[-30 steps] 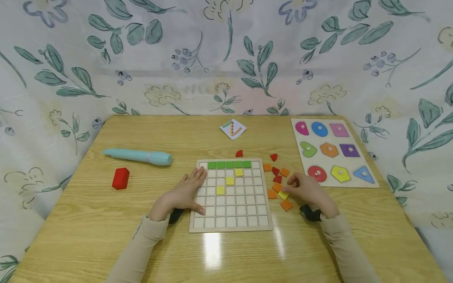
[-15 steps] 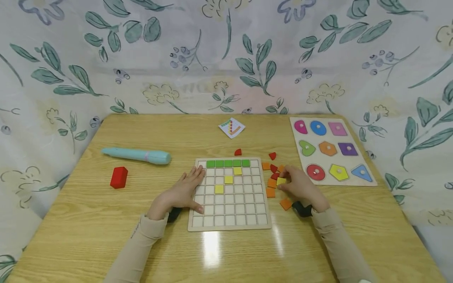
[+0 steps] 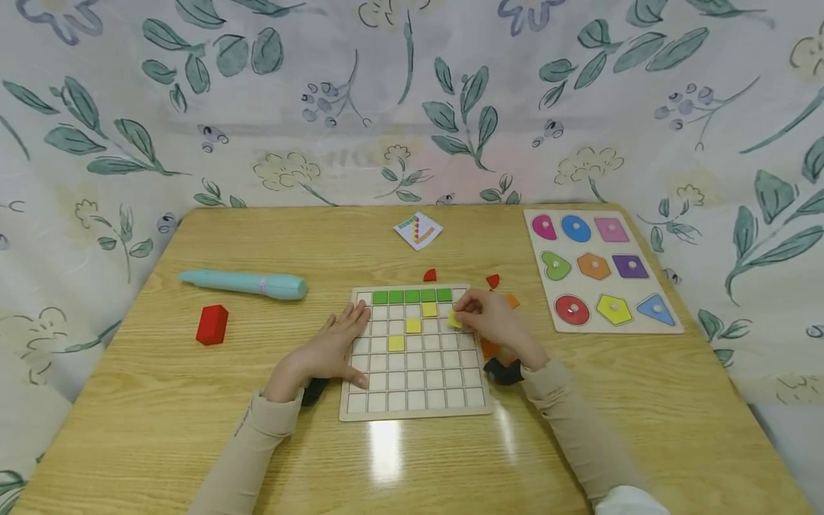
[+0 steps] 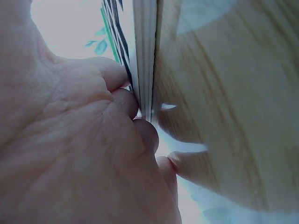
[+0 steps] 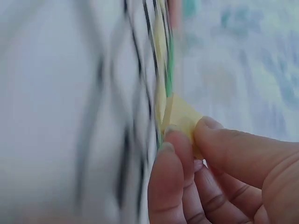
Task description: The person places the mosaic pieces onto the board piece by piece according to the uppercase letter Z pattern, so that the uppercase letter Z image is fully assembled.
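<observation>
My right hand (image 3: 498, 325) is above the right side of a wooden grid board (image 3: 415, 415), pinching a small yellow square tile (image 3: 454, 320) between thumb and fingers. The right wrist view shows that tile tilted at the fingertips, close to the grid. Spread over the board's left edge, my left hand (image 3: 325, 350) rests with fingers straight; in the left wrist view its fingers lie along the board's side. A row of several green tiles (image 3: 412, 296) fills cells near the board's far edge. Below them, three yellow tiles (image 3: 413, 325) run diagonally down to the left.
Orange tiles (image 3: 512, 301) and red quarter-round pieces (image 3: 430, 275) lie right of and beyond the board, partly hidden by my right hand. A pattern card (image 3: 418, 230) lies behind. A knobbed shape puzzle (image 3: 605, 266) is at right; a red block (image 3: 212, 325) and light-blue pen-shaped object (image 3: 244, 283) at left.
My right hand has picked up the yellow tile from the loose pieces and carried it left over the board. My left hand has stayed on the board's edge.
</observation>
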### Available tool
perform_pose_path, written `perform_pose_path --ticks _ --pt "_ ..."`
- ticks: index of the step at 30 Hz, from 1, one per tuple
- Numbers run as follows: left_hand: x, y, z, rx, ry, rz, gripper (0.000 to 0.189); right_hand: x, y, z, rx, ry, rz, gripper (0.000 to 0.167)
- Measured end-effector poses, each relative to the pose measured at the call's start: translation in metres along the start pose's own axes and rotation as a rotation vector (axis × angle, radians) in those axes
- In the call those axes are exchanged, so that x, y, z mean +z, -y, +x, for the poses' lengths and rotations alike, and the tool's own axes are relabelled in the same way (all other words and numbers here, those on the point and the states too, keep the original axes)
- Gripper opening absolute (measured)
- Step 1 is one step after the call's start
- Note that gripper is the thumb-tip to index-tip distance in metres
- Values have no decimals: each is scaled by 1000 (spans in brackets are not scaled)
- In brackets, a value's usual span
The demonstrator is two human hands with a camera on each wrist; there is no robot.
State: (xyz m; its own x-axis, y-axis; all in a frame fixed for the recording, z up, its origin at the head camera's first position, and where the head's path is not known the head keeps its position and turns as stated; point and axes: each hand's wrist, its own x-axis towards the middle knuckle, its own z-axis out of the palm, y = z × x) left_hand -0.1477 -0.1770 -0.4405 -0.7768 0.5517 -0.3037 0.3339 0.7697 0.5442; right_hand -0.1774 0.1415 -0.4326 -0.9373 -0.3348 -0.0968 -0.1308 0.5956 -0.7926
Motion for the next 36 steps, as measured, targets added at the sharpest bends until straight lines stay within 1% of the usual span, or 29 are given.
perform_pose_path --ticks 3,5,8,12,15,21,23,26,28,31,36 --pt "1 0 1 5 -6 2 128 27 23 6 -33 115 16 7" --pt "1 1 2 11 -11 8 129 43 35 10 -79 153 2 5" --pt "1 0 4 9 -14 14 129 61 49 14 -137 148 -25 4" --pt "0 0 5 10 -10 19 129 79 59 13 -172 145 -79 5" --pt "0 0 5 13 -12 23 129 89 64 10 -186 172 -121 5" --pt "0 1 3 10 -12 33 129 97 73 2 -228 205 -232 5" --pt "0 2 3 7 -9 30 129 98 75 -1 -239 219 -251 5" --pt "0 3 1 0 -8 21 129 99 77 -3 -258 237 -260 11" --pt "1 3 0 -6 -11 22 129 99 77 -3 -268 244 -248 14" --pt "1 4 0 -6 -15 22 128 99 75 -2 -280 252 -231 15" --pt "1 4 0 -3 -10 20 128 90 65 8 -271 294 -133 14"
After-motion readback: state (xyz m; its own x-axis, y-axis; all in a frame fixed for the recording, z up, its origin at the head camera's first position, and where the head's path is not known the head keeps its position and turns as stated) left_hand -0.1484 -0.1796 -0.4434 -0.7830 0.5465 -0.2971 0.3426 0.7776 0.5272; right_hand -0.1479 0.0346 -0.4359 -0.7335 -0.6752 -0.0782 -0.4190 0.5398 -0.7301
